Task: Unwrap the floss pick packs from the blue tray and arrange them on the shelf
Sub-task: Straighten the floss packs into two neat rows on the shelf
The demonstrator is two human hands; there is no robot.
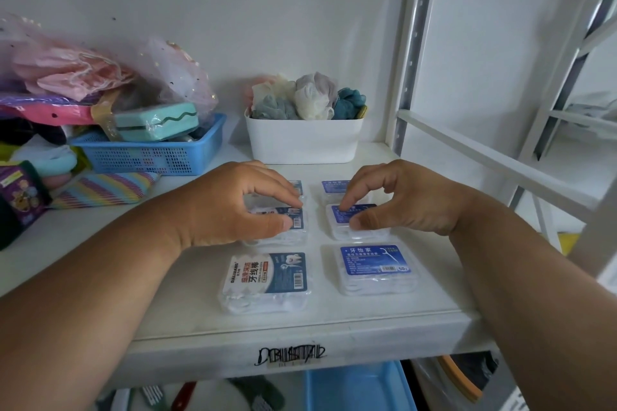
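Six floss pick packs are laid flat on the white shelf point(384, 317) in two columns of three, toward its front right corner.

Left column: the front pack point(267, 280) carries a white and blue label reading "GALISANG" and "牙线棒", with a barcode. The middle pack point(293, 227) is gripped by the left hand point(240, 203), thumb at its near edge and fingers curled over its far edge; a barcode is visible on it. The back pack point(298, 187) is largely hidden behind those fingers.

Right column: the front pack point(375, 269) bears a blue label reading "牙怡家" and "50"; the smaller print cannot be read. The middle pack point(357, 222) is pinched by the right hand point(400, 200) between thumb and forefinger. The back pack point(334, 188) shows a blue label, illegible.

At the shelf's left edge, a blue basket point(150, 153) is seen holding a teal sponge point(157, 122) and wrapped goods. A white bin point(305, 140) of mesh puffs stands at the back edge, behind the packs. A scrawled, unreadable barcode sticker point(290, 355) is fixed to the shelf's front lip. A blue tray point(354, 390) is visible below the shelf.
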